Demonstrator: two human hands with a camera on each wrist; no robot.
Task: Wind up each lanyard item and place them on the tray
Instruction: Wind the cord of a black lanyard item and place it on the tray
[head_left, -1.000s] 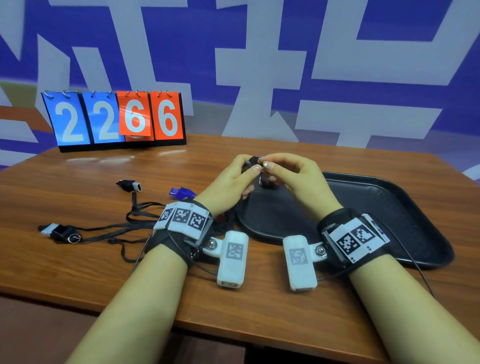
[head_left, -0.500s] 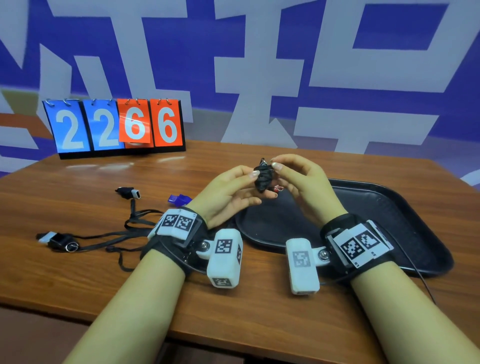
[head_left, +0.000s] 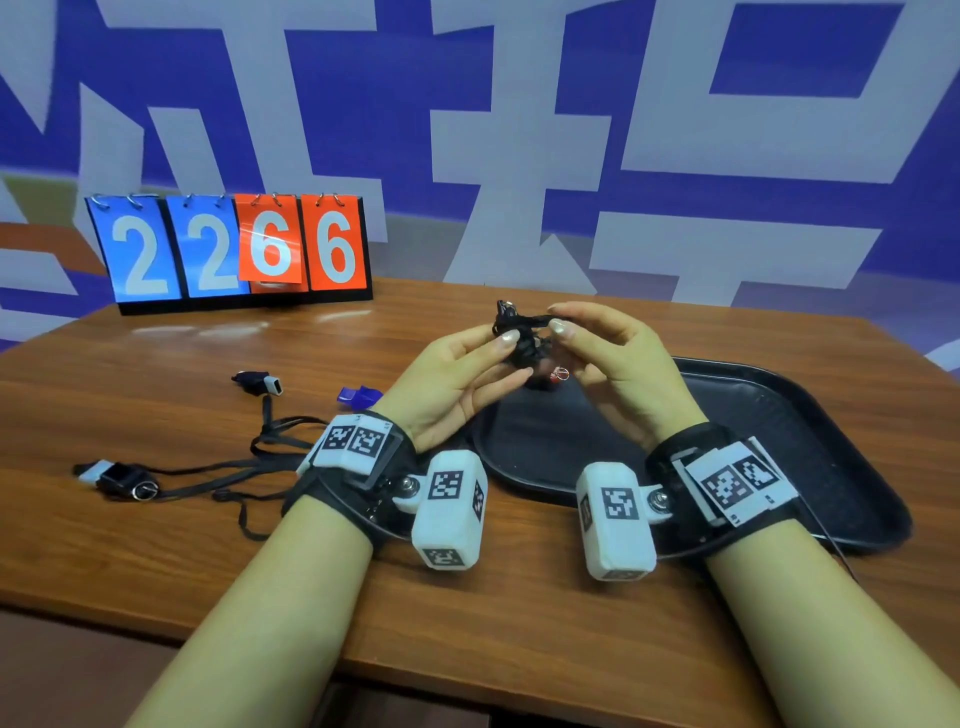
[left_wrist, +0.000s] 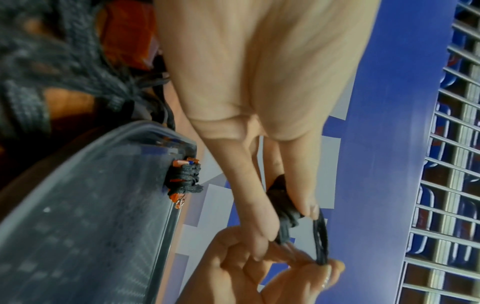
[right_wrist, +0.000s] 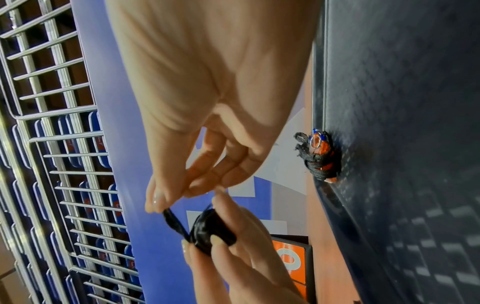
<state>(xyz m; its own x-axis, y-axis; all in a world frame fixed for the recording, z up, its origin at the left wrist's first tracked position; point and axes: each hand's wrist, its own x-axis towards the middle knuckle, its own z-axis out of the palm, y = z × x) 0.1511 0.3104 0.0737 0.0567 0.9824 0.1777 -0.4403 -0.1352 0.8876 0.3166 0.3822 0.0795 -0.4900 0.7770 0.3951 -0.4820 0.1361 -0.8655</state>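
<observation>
Above the tray (head_left: 810, 415), left hand (head_left: 452, 379) is gripping the wound lanyard bundle (head_left: 519, 338) while right hand (head_left: 618, 364) fingers are pinching its loose cord end.

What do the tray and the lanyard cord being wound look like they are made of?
The tray looks like moulded black plastic: matte with a fine diamond texture and a smooth raised rim. The lanyard cord, pinched by the right hand while the left hand grips the wound bundle, looks like braided black fabric, with visible weave; the exact fibre is unclear.

Staged recording room: blue-and-white banner wall (head_left: 519, 130), flip scoreboard (head_left: 228, 249), wooden table (head_left: 156, 545).
</observation>
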